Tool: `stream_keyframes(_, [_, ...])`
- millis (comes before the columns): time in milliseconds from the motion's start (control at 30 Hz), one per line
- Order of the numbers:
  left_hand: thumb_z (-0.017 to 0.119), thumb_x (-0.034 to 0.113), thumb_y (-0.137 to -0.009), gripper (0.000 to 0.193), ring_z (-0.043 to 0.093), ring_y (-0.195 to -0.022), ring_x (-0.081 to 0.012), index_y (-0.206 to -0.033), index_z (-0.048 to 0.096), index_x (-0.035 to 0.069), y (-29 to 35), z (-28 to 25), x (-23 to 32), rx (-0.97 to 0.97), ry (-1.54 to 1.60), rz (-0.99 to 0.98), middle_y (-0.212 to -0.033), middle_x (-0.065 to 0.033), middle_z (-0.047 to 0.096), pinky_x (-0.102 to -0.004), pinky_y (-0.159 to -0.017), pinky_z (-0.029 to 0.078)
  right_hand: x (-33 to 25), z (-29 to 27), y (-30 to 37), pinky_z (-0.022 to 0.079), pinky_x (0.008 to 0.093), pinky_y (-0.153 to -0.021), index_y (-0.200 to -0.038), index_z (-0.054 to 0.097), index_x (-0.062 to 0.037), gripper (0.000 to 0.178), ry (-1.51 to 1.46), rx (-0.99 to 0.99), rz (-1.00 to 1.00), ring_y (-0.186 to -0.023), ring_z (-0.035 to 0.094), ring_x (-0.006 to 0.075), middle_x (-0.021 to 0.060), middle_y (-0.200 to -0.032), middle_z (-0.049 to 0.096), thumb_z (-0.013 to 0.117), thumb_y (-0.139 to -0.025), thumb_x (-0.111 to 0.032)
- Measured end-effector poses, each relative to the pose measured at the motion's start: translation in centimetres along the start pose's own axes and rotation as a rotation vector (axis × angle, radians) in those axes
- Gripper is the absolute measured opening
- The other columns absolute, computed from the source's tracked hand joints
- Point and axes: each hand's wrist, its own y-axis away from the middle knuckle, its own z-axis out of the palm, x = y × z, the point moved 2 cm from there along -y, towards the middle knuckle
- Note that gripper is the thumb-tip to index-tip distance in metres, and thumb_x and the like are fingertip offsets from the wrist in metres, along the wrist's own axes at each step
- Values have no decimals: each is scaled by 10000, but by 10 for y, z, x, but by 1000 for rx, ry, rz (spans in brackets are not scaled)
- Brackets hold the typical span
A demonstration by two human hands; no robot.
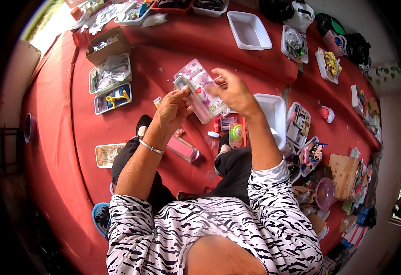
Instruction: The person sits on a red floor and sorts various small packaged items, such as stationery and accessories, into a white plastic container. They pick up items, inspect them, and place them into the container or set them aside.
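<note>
Presently, a pink blister pack point(203, 88) is being edge-held by the left hand point(172, 108), possibly risking slippage; right hand point(238, 94) blurred, grip indeterminable.

There were two hands point(173, 107) point(239, 95), one bangle point(152, 146), one carded blister pack point(201, 90), one long pink package point(182, 149), two black shoes point(143, 123) point(223, 141), one yellow tool point(117, 98), one open cardboard box point(108, 51) at upper left, one beige basket point(102, 156) by the left leg, and one purple bowl point(325, 194) at right.
</note>
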Motion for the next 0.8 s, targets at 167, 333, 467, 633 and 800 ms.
stream_keyframes(167, [555, 179, -863, 255, 612, -830, -168, -1017, 531, -23, 9, 18, -10, -65, -205, -162, -917, -97, 616, -322, -781, 498, 17, -12, -1, 471, 355, -697, -934, 586, 10, 440, 240, 100, 78, -775, 614, 295, 166, -812, 630, 629, -723, -374])
stream_keyframes(333, [576, 200, -850, 320, 608, -854, -191, -1030, 509, -56, 17, 29, -12, -72, -255, -245, -955, -126, 606, -318, -797, 483, 27, -47, -17, 457, 290, -542, -716, 601, -3, 321, -30, 540, 9, -544, 569, 167, 83, -611, 589, 583, -795, -314])
stream_keyframes(467, [582, 196, -839, 346, 604, -862, -199, -1053, 502, -63, 15, 29, -9, -95, -462, -284, -954, -134, 606, -316, -783, 474, 6, -33, -5, 421, 251, -480, -661, 582, 5, 349, -109, 378, 42, -484, 514, 93, 35, -502, 503, 616, -790, -316])
stream_keyframes(633, [596, 200, -821, 390, 591, -891, -200, -1107, 493, -44, 19, 26, -14, -61, -563, -237, -974, -120, 605, -335, -792, 474, 13, -13, -4, 403, 270, -532, -701, 626, 23, 293, 200, -192, 32, -558, 496, 100, 27, -558, 536, 648, -757, -265])
stream_keyframes(800, [587, 215, -833, 414, 594, -899, -211, -1141, 476, -39, 16, 22, -14, -53, -580, -205, -994, -118, 601, -355, -816, 477, 13, -22, -6, 417, 256, -509, -646, 589, 15, 276, 93, 258, 12, -535, 503, 95, 43, -560, 544, 589, -795, -218])
